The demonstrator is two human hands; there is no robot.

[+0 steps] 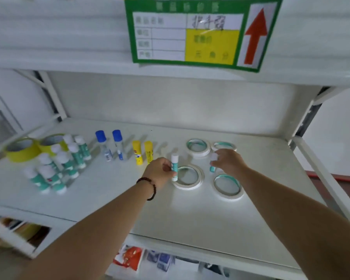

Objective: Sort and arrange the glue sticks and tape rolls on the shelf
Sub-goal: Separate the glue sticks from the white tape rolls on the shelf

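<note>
Forearms reach in over the white shelf. The left hand, its grip closed around a teal glue stick, holds it upright just beside a white tape roll. The right hand pinches a second glue stick between three more white tape rolls. Farther left stand yellow sticks, blue-capped sticks, a teal cluster and yellow tape rolls.

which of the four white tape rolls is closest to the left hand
The near-left white tape roll, beside the left hand; the other three lie farther right or back.
</note>
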